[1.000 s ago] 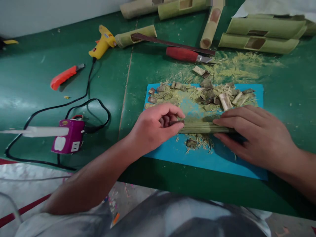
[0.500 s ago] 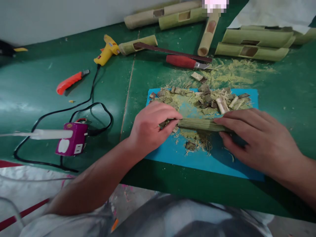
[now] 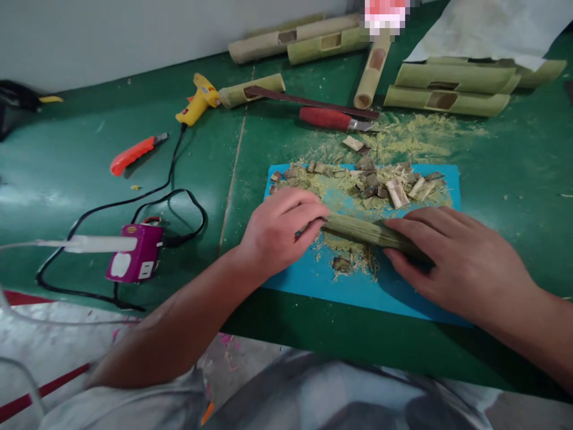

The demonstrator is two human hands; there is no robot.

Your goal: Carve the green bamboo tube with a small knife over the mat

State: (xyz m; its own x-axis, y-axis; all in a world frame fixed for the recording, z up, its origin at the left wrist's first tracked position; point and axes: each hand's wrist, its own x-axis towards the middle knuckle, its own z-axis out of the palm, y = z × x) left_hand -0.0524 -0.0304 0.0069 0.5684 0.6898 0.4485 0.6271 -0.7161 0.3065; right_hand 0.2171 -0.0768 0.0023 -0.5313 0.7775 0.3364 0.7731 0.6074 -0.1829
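Note:
Between my two hands lies a narrow greenish bamboo piece (image 3: 369, 230), tilted down toward the right. My left hand (image 3: 284, 230) pinches its left end between thumb and fingers. At the other end, my right hand (image 3: 452, 254) has fingers on top and thumb below, covering that end. Both hands are over a blue sheet (image 3: 385, 298) strewn with bamboo chips (image 3: 373, 182) and fine yellow-green shavings. A red-handled knife (image 3: 329, 118) rests beyond the sheet, beside a long dark flat strip (image 3: 313, 103).
Several cut bamboo tubes (image 3: 452, 101) lie along the back, some partly under white paper (image 3: 492, 30). To the left are a yellow glue gun (image 3: 199, 101), an orange utility knife (image 3: 136, 155) and a purple power adapter (image 3: 134, 251) with a looping black cord. The green table's (image 3: 268, 316) front edge is near my body.
The bamboo piece has tilted, its right end now lower. My right hand has shifted slightly left and down it. My left hand keeps its pinch; the whole view has shifted slightly.

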